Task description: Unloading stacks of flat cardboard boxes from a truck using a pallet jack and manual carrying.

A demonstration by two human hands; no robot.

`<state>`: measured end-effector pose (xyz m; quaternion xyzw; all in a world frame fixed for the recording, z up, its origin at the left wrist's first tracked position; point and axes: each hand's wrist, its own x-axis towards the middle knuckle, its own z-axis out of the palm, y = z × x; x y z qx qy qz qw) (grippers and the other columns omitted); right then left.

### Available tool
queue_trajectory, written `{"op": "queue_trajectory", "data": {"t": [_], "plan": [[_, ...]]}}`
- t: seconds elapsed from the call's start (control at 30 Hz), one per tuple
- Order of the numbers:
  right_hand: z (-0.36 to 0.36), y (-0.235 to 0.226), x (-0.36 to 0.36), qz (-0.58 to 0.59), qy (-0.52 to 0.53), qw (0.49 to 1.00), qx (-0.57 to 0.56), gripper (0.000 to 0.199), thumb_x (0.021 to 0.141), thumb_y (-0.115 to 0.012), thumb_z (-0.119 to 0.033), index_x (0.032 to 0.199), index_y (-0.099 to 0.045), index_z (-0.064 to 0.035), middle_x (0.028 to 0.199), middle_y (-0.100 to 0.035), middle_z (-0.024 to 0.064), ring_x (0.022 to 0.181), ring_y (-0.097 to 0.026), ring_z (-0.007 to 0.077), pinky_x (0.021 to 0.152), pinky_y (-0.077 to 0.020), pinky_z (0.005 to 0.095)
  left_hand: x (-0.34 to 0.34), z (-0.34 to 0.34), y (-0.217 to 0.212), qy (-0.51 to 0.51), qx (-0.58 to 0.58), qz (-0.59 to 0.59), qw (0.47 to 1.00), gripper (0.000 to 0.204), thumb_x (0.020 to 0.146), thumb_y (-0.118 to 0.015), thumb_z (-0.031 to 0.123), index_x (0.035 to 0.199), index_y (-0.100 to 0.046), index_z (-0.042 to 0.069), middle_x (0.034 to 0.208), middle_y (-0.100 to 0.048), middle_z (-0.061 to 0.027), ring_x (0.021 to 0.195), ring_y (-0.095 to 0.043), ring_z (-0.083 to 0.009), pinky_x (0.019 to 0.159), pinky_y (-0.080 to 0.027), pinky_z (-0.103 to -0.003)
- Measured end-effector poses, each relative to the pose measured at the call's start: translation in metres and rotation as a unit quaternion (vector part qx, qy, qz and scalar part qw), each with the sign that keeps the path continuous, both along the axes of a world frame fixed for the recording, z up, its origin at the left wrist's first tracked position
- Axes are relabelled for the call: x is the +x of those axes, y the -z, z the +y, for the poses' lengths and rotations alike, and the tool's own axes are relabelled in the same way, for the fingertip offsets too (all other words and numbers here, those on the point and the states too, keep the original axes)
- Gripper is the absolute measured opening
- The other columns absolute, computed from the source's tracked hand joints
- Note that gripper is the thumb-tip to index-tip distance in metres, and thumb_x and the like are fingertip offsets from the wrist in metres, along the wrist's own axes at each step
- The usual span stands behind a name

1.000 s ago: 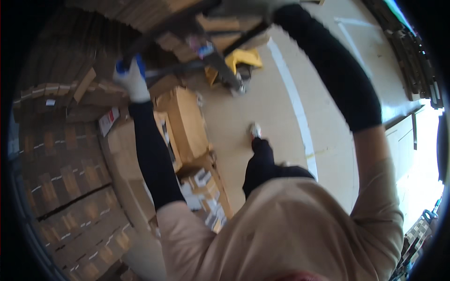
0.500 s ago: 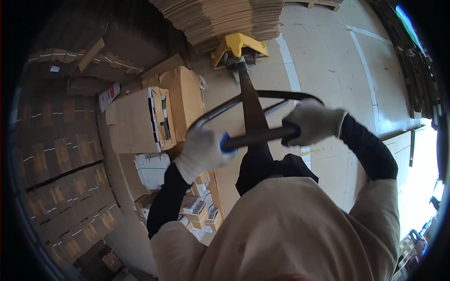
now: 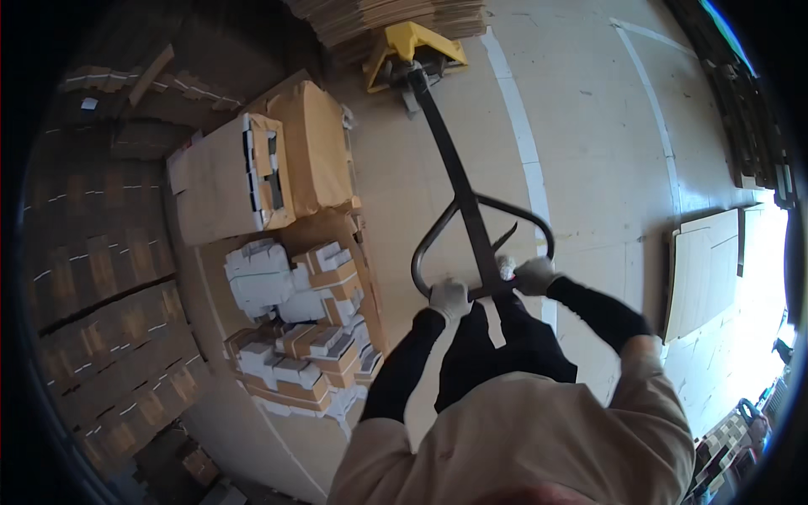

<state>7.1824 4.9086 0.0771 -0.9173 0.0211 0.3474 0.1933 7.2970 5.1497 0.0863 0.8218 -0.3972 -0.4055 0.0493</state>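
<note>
Left hand (image 3: 450, 299) and right hand (image 3: 535, 275) each have grip closed round handle (image 3: 454, 177), nearside of jack (image 3: 406, 39), stack (image 3: 362, 18) just beyond jack; hold looks complete, whether stack is raised unclear

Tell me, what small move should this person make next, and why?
Probably a gentle pull backward: the left hand and right hand both grip the dark handle, which slants from the yellow base toward the person.

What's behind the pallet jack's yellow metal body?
A stack of flat brown cardboard sheets, cut off by the picture's top edge, sits behind the yellow metal pallet-jack body. Any forks or pallet beneath are covered from view.
</note>
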Motion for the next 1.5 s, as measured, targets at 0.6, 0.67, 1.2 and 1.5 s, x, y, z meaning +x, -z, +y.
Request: {"op": "queue_trajectory", "data": {"t": [0.6,0.67,1.2,1.5], "plan": [[0.024,0.091,-0.045,0.025,-0.013,0.997,-0.066,0.020,0.072,-0.066,-0.036,0.075,-0.073,-0.0176,0.068,-0.067,0.0085,0.068,-0.068,0.0320,0.061,-0.0523,0.0464,-0.055,0.021,0.120,0.028,-0.085,-0.071,0.994,0.024,0.068,-0.070,0.032,0.071,-0.072,0.008,0.073,-0.070,-0.0134,0.069,-0.069,-0.0307,0.069,-0.052,-0.043],[0.025,0.098,-0.043,0.011,-0.006,0.999,-0.048,0.021,0.072,-0.066,-0.035,0.076,-0.073,-0.0162,0.072,-0.069,0.0104,0.070,-0.069,0.0328,0.061,-0.0527,0.0460,-0.040,0.016,0.121,0.021,-0.041,-0.046,0.998,0.025,0.068,-0.070,0.034,0.072,-0.072,0.009,0.074,-0.070,-0.0134,0.072,-0.070,-0.0307,0.068,-0.053,-0.043],[-0.062,-0.144,0.073,-0.250,-0.002,0.968,-0.005,0.027,0.069,-0.070,-0.042,0.066,-0.070,-0.0150,0.061,-0.063,0.0113,0.057,-0.063,0.0326,0.053,-0.0485,0.0468,0.092,-0.054,-0.166,0.027,-0.047,-0.140,0.989,0.041,0.068,-0.071,0.046,0.081,-0.072,0.007,0.081,-0.070,-0.0151,0.078,-0.069,-0.0307,0.073,-0.053,-0.045],[0.010,0.153,-0.067,0.097,-0.020,0.995,-0.028,0.026,0.073,-0.066,-0.042,0.080,-0.073,-0.0186,0.074,-0.070,0.0086,0.071,-0.069,0.0304,0.063,-0.0529,0.0453,-0.064,0.001,0.165,0.083,-0.069,-0.077,0.991,0.033,0.069,-0.070,0.041,0.070,-0.071,0.008,0.070,-0.068,-0.0137,0.080,-0.068,-0.0312,0.073,-0.049,-0.046]]}}
